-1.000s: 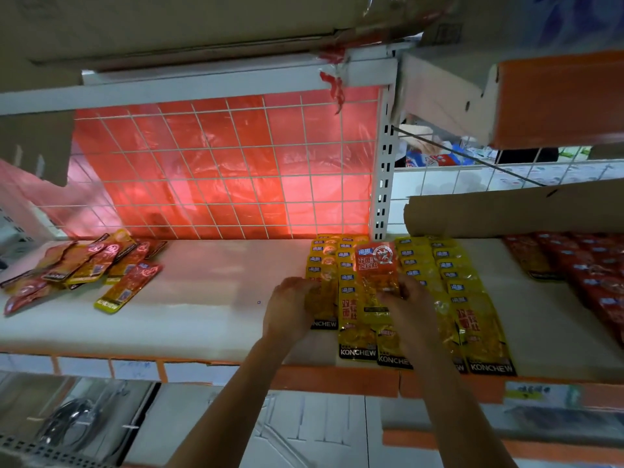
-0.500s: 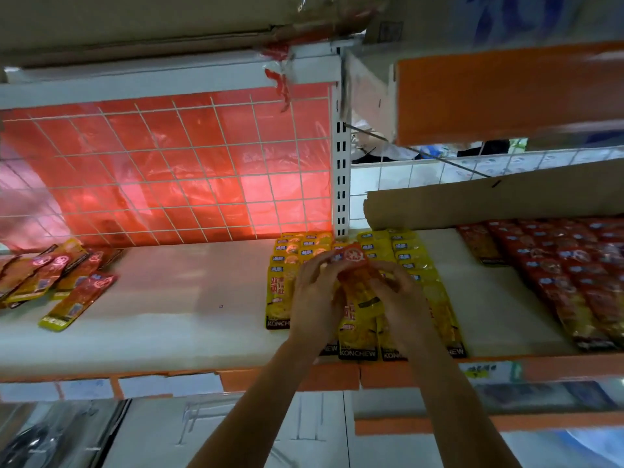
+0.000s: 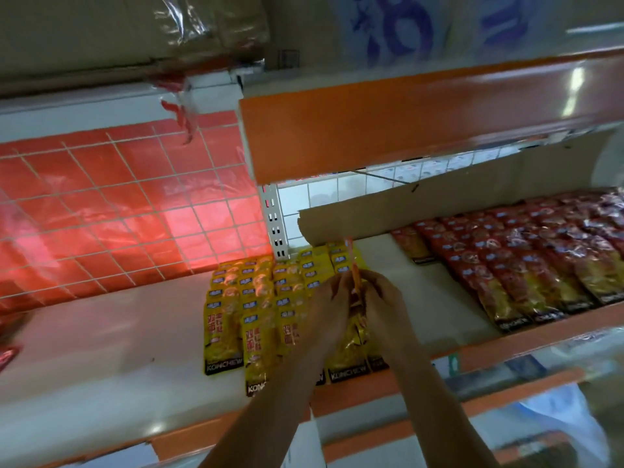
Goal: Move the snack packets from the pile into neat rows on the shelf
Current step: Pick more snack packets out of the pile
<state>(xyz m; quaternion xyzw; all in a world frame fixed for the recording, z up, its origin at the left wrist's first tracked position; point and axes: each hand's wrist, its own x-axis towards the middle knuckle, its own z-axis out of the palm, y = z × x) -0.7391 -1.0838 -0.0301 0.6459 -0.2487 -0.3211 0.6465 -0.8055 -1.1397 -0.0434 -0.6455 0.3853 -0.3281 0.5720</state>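
Note:
Yellow snack packets (image 3: 236, 312) lie in overlapping rows on the white shelf (image 3: 111, 346), just right of the red backing. My left hand (image 3: 329, 309) and my right hand (image 3: 381, 305) are pressed together above the rows. Between them they grip a small stack of packets (image 3: 354, 292) held on edge, its orange top sticking up past the fingers. The loose pile is almost out of view; only a red packet corner (image 3: 8, 354) shows at the far left edge.
Red snack packets (image 3: 526, 261) fill the neighbouring shelf at the right, behind a cardboard flap (image 3: 422, 207). An orange shelf front (image 3: 388, 119) overhangs above. A white slotted upright (image 3: 275, 224) divides the two bays. Orange price rails (image 3: 354, 393) run along the shelf's front edge.
The camera swung right, so the loose pile at the left left the view. My hands lifted the packets from flat on the rows and turned them on edge between both palms.

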